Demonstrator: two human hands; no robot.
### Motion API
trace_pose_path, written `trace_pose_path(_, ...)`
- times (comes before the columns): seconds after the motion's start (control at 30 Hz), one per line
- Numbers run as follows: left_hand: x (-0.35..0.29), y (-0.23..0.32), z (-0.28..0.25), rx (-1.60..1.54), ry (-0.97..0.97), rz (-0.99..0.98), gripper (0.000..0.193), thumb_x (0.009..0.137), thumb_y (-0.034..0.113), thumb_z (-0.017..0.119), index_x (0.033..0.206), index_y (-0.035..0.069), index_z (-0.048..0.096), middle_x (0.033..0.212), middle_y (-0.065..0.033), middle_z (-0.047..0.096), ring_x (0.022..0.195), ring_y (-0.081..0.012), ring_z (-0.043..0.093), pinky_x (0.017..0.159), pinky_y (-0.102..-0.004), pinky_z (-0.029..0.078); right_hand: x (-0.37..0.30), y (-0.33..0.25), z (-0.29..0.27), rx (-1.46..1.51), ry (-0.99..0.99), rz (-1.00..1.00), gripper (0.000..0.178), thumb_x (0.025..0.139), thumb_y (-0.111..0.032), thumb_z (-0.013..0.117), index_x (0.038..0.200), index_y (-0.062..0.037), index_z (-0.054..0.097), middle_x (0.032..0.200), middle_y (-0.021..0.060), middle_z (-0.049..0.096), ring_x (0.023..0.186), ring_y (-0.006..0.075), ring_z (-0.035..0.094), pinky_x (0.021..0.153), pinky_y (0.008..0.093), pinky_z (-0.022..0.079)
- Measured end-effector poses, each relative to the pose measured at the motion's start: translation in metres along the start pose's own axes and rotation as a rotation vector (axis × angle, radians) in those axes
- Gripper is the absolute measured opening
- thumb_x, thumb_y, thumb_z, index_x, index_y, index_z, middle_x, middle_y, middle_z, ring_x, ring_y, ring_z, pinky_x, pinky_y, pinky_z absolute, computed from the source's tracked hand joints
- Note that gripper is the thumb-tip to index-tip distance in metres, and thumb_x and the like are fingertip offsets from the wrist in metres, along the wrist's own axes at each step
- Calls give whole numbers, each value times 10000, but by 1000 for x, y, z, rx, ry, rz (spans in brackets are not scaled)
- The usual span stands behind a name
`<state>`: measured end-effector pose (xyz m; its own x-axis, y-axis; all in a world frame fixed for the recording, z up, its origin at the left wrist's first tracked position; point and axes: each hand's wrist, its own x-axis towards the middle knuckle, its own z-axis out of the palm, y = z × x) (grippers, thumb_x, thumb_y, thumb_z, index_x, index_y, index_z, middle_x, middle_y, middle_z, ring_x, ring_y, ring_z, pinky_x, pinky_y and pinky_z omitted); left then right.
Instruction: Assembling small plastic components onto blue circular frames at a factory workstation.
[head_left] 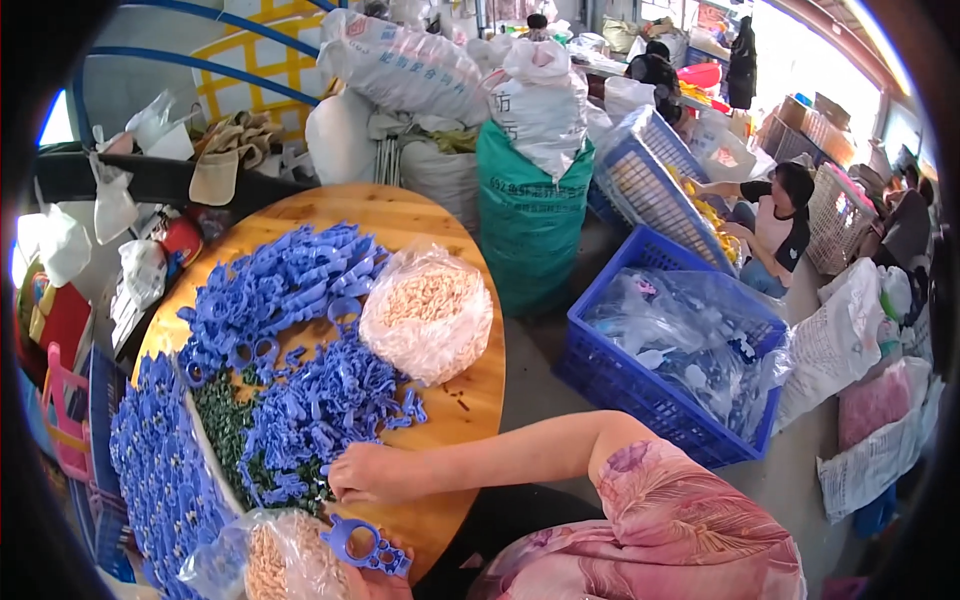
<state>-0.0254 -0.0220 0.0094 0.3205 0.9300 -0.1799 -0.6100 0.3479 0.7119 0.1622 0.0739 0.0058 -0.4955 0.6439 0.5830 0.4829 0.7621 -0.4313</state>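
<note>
Plastic ring piece [340, 531] held in left hand [385, 583], right hand [366, 474] curled beside jagged blue heap [312, 412], grasp unclear

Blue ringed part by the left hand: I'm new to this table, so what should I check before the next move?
1. Blue ringed part held by the left hand: ok.
2. Right hand beside the small blue parts: ok.
3. What the right hand grips: cannot tell, fingertips hidden.
4. Small blue parts apart from the dark green pieces: not ok, they touch.
5. Far bag of beige pieces on the wooden table: ok.
</note>
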Motion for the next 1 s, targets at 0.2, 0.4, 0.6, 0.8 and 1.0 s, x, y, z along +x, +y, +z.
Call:
trace_pose_path(0.2,14,-6,7,-128,-147,-35,457,941,256,478,1345,54,403,1256,-112,529,1070,-285,550,880,-469,469,-31,-36,-20,124,72,-96,108,785,-135,583,789,-42,528,879,83,558,857,272,551,720,367,429)
trace_pose_path(0.4,26,-15,-15,-168,-229,-94,488,953,242,445,1405,92,340,1303,-107,504,1077,-259,560,886,-473,481,-41,-42,-22,-109,173,-191,109,712,-151,553,743,-58,505,849,68,547,810,261,526,722,368,413)
trace_pose_path(0.6,30,-26,-5,-123,-126,-16,445,974,328,349,1343,83,392,1283,-101,472,1185,-220,463,962,-373,404,-42,-46,-25,43,187,-213,59,782,-149,554,800,-93,547,944,48,606,865,218,577,752,355,420)
trace_pose_path(0.8,31,-18,33,-146,-129,-70,422,1013,299,314,1366,69,344,1179,-131,545,1040,-231,567,877,-391,485,-55,-52,-48,-104,168,-40,170,679,-101,707,831,-137,640,972,-5,642,826,172,591,742,318,420)
trace_pose_path(1.0,18,-5,19,-159,-127,-46,423,1015,295,304,1377,78,325,1202,-125,533,1039,-228,566,890,-401,490,-42,-57,-32,-13,169,11,151,686,-77,742,806,-94,651,931,26,641,792,203,591,713,318,415)
